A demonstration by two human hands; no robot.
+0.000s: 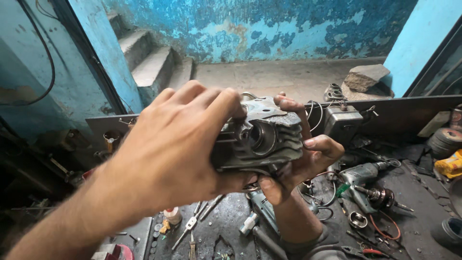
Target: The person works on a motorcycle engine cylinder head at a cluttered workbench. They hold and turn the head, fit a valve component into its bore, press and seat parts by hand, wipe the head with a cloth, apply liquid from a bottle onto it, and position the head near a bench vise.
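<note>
Grey finned metal cylinder head (pixel 260 137) held level, long axis left-right (round bore facing camera); left hand (pixel 168 149) fingers clamped over top, right hand (pixel 303 161) cradling underneath, fingertips curled around right end.

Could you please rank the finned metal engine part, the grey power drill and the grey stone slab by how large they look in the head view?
1. Finned grey metal engine part, though nearest the camera.
2. Grey power drill.
3. Grey stone slab, which is farthest, so its true size is unsure.

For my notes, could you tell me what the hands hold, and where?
Both hands grip a grey finned engine part: left hand over its left end, right hand under its right.
</note>
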